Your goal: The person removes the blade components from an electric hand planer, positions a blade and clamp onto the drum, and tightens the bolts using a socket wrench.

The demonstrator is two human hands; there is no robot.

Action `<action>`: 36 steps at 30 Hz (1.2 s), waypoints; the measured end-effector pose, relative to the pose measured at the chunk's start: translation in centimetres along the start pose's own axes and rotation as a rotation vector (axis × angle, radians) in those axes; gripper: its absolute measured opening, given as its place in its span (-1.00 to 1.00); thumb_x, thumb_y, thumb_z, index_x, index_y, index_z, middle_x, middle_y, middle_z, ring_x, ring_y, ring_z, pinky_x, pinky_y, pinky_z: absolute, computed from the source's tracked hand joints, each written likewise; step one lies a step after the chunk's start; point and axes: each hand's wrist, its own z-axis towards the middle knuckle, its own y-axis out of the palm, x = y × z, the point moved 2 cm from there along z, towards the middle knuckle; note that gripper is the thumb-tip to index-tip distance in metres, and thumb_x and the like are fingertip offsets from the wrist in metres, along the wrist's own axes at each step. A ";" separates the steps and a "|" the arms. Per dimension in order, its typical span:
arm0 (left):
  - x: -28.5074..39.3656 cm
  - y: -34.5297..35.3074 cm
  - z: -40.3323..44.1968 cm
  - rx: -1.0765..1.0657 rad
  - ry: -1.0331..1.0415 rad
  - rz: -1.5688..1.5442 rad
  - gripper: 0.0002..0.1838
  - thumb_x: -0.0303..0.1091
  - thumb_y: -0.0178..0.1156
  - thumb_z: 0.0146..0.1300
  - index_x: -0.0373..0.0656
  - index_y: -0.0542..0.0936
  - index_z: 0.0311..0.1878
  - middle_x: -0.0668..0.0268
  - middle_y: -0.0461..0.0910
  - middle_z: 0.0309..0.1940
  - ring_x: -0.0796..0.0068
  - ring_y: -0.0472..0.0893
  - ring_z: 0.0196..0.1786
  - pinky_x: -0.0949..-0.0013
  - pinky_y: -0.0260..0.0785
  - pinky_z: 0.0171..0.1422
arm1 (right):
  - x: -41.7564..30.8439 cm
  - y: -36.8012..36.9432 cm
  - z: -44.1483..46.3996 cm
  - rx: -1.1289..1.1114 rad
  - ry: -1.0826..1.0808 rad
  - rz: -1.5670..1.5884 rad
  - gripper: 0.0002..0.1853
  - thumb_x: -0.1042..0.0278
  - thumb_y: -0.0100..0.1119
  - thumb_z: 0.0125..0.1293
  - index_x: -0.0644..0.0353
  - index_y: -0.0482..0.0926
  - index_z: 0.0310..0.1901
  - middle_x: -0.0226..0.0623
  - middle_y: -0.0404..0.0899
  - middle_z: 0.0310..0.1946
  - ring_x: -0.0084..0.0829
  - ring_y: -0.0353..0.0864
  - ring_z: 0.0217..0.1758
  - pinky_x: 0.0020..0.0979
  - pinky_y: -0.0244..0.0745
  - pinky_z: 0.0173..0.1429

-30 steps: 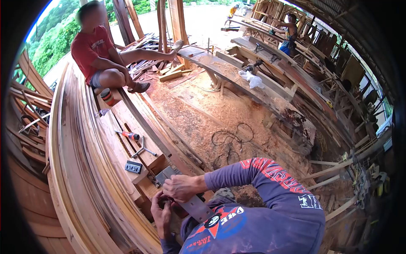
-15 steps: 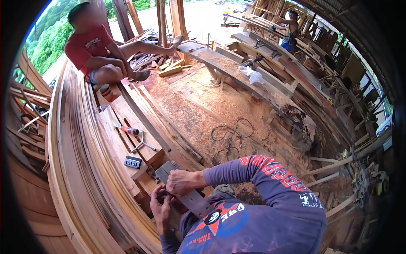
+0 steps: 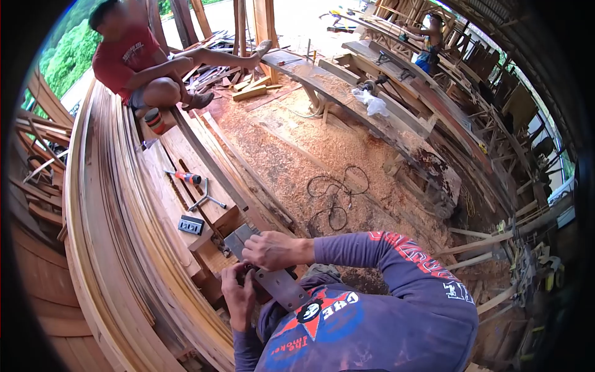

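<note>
An upturned electric planer (image 3: 284,289), by its look, rests against my lap with its long grey metal sole facing up and several holes in it. My left hand (image 3: 238,292) is closed around the tool's left side, thumb and fingertips at its edge. Across the sole lies my right hand (image 3: 268,250), fingers curled toward the gap between the two sole plates; anything pinched in them is hidden. Beyond the planer's far end are a black case with silvery slots (image 3: 191,224), a three-armed socket wrench (image 3: 206,197) and a screwdriver with a red and black handle (image 3: 187,177).
Long boards (image 3: 118,204) are stacked at my left. A person in a red shirt (image 3: 129,59) sits on them, one leg across to a workbench (image 3: 347,93). A black cord (image 3: 339,185) lies among shavings on the floor. Another person (image 3: 427,46) stands far right.
My right hand has flattened slightly over the sole, and my left fingers have shifted along its edge. The seated person has bent forward a little. The view has tilted slightly.
</note>
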 end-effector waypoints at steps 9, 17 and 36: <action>0.1 1.4 0.0 0.038 0.130 0.258 -0.86 -0.43 0.43 0.33 -0.22 0.71 -0.11 0.10 0.60 -0.21 0.02 0.66 -0.12 0.08 0.53 0.01 | 0.5 0.8 -3.1 0.161 -0.007 0.195 -0.83 0.28 0.30 0.32 0.13 0.60 -0.13 -0.24 0.54 -0.15 -0.18 0.62 -0.02 -0.19 0.56 0.11; 0.6 0.5 0.2 0.060 0.056 0.180 -0.87 -0.42 0.38 0.39 -0.22 0.69 -0.08 0.04 0.57 -0.15 -0.03 0.63 -0.09 0.05 0.52 0.05 | 1.1 1.4 -3.1 0.114 0.103 0.207 -0.83 0.26 0.28 0.43 0.07 0.68 -0.03 -0.23 0.59 -0.10 -0.14 0.62 0.04 -0.13 0.55 0.15; 0.4 1.0 0.2 0.008 0.157 0.265 -0.78 -0.53 0.36 0.37 -0.24 0.69 0.06 0.05 0.57 -0.03 0.05 0.69 -0.05 0.10 0.61 0.04 | 1.8 0.4 -2.5 0.158 0.122 0.397 -0.86 0.32 0.46 0.29 0.10 0.71 -0.18 -0.26 0.59 -0.24 -0.16 0.65 -0.10 -0.15 0.61 0.07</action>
